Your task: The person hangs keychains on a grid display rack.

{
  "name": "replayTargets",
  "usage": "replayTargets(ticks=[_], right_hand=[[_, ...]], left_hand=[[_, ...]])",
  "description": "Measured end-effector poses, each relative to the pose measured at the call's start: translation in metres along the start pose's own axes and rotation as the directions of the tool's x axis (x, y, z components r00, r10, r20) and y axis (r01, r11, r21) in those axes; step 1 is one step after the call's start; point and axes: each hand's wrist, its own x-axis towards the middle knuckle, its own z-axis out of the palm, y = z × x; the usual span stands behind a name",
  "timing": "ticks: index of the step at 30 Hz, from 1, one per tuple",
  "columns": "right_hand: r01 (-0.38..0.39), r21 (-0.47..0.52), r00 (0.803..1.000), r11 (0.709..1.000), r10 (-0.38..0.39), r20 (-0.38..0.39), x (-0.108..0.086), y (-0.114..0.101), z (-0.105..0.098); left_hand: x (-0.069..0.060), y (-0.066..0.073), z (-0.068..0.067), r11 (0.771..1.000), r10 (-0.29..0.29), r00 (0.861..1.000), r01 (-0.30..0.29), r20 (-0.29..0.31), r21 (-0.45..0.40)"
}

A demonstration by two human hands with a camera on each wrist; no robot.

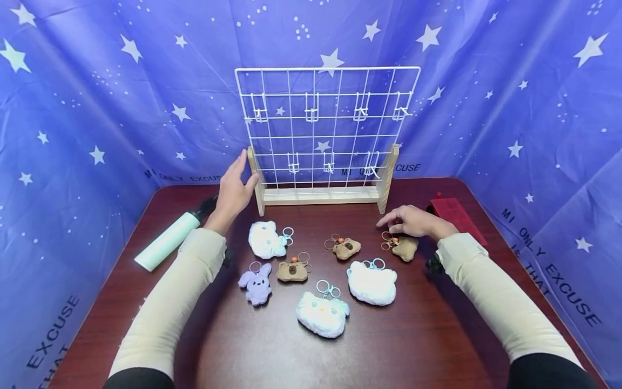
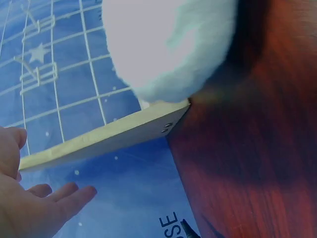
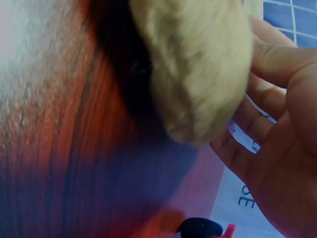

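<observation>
two hands at a wire rack and plush keychains

the left hand (image 1: 234, 189) lies at the left post (image 1: 258, 189) of a wire rack (image 1: 320, 198), which stands along the middle of the tabletop's (image 1: 243, 351) far edge; its grip is spread, thumb apart from fingers, and contact with the wood cannot be told. the right hand (image 1: 412, 220) hangs just beyond a brown plush keychain (image 1: 405, 248), toward the right edge; its grip is spread, fingers loosely bent, contact again unclear.

six further keychains lie on the tabletop between its left and right edges: a fluffy white keychain (image 1: 264, 240) in front of the left post, a purple rabbit (image 1: 258, 289) below it, two tan keychains (image 1: 292, 272) (image 1: 347, 248) nearer the middle, and two more white ones, one (image 1: 323, 315) farthest from the far edge. white hooks (image 1: 311, 112) sit in two rows on the rack. a pale green cylinder (image 1: 167, 240) lies along the left edge; a red tray (image 1: 459, 219), near the far right corner.
</observation>
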Motion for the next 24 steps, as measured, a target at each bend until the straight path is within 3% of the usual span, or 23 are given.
replayTargets(ticks=[4,8,19,24], right_hand=[[-0.031,0.082,0.998,0.996,0.027,0.051,0.001,0.007,0.002],[-0.038,0.119,0.997,0.992,0.030,0.070,0.002,0.014,0.004],[-0.070,0.060,0.995,0.996,0.066,0.070,0.002,0.017,0.008],[-0.083,0.041,0.994,0.996,0.080,0.068,0.003,0.015,0.007]], left_hand=[[0.011,-0.004,0.003,0.998,-0.058,0.997,0.056,-0.052,-0.038],[0.017,-0.002,0.004,0.994,-0.096,0.993,0.092,-0.066,-0.061],[0.026,0.005,0.005,0.978,-0.169,0.983,0.158,-0.072,-0.137],[0.030,0.004,0.008,0.958,-0.206,0.975,0.184,-0.083,-0.221]])
